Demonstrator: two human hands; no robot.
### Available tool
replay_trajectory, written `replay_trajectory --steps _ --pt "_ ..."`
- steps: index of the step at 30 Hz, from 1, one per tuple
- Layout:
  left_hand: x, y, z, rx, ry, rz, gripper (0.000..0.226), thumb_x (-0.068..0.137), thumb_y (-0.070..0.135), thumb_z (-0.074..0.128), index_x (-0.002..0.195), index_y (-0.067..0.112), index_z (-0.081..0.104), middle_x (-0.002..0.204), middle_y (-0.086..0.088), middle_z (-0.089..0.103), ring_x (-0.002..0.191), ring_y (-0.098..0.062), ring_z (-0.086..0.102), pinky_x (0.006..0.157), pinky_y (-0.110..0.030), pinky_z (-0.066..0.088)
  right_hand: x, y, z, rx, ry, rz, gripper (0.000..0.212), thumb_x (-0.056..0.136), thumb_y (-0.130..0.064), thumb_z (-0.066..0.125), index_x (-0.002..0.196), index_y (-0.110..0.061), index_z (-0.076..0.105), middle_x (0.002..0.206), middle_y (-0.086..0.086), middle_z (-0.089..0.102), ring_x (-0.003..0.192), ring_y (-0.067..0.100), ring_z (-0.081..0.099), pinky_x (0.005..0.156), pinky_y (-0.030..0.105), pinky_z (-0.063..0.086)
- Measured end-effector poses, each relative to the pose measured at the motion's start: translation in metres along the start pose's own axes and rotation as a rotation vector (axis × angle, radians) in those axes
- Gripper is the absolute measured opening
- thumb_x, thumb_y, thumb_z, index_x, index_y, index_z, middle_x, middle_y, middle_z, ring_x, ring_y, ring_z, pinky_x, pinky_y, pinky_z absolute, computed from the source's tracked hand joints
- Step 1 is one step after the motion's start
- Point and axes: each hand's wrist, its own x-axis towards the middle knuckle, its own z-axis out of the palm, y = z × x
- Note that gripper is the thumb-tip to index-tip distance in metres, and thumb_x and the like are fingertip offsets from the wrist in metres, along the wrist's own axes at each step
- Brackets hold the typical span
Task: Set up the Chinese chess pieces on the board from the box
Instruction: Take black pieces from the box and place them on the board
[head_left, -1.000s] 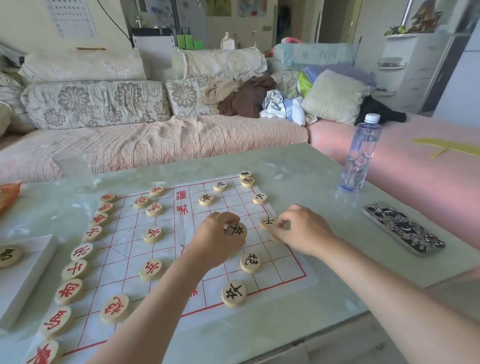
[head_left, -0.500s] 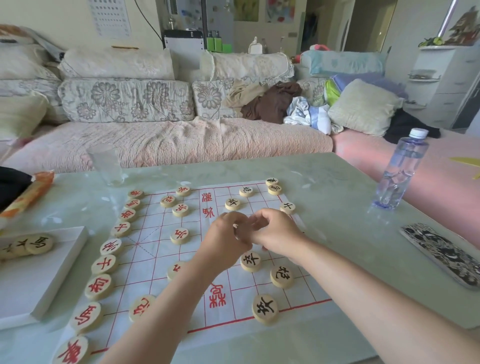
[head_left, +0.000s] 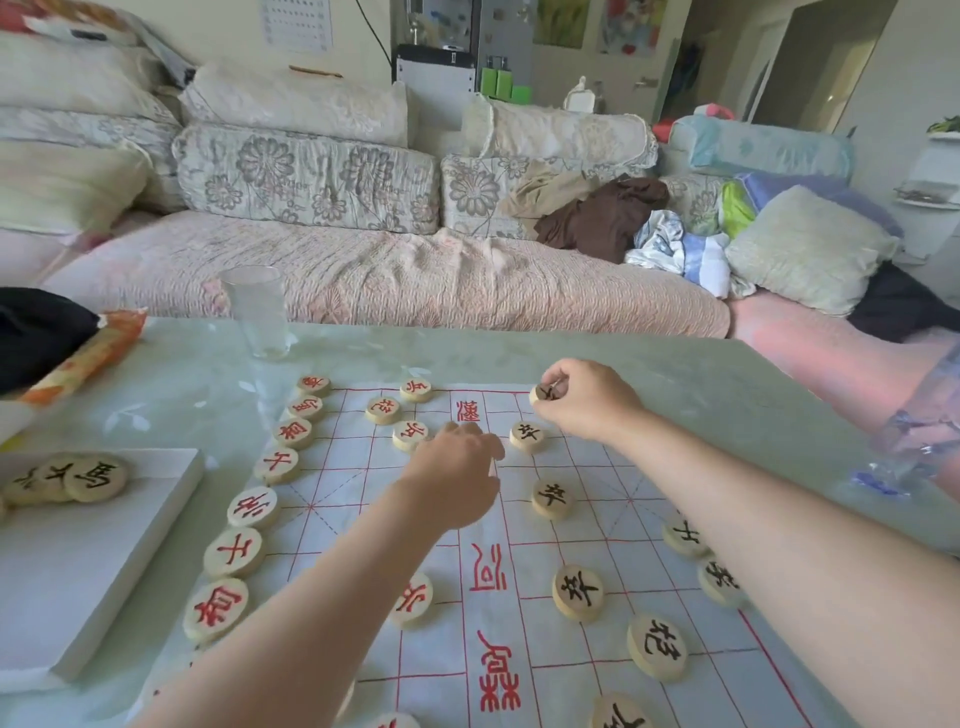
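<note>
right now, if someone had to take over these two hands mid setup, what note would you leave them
Right hand: pinching a black-lettered piece at the far edge of the board, not yet set down.
Left hand: knuckles up over the board's middle; whether it holds anything cannot be seen.
Done: the red-lettered pieces run down the board's left edge, with more red pieces further in; several black pieces are on the right half.
Left: a few black pieces remain on the white box to the left. Place the held piece, then bring those over to the black side.
</note>
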Motion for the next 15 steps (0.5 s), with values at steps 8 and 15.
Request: replay_trajectory --steps 8,15 --pt "0.017 -0.025 0.007 0.185 -0.100 0.041 0.047 0.090 0.048 0.051 0.133 0.028 0.050 0.133 -0.002 0.046 0.120 -0.023 0.042 0.105 -0.039 0.034 0.071 0.000 0.040 -0.231 -0.051 -0.079 0.024 0.090 -0.043 0.056 0.109 -0.029 0.062 0.113 -0.006 0.065 0.104 0.020 0.059 0.079 0.030 0.044" --pt "0.019 -0.034 0.010 0.094 -0.059 0.056 0.048 0.089 0.051 0.053 0.131 0.029 0.051 0.128 0.001 0.048 0.116 -0.022 0.042 0.103 -0.039 0.035 0.094 0.003 0.057 -0.266 -0.137 -0.076 0.033 0.090 -0.041 0.063 0.119 -0.027 0.062 0.127 -0.002 0.062 0.116 0.023 0.057 0.089 0.031 0.044"
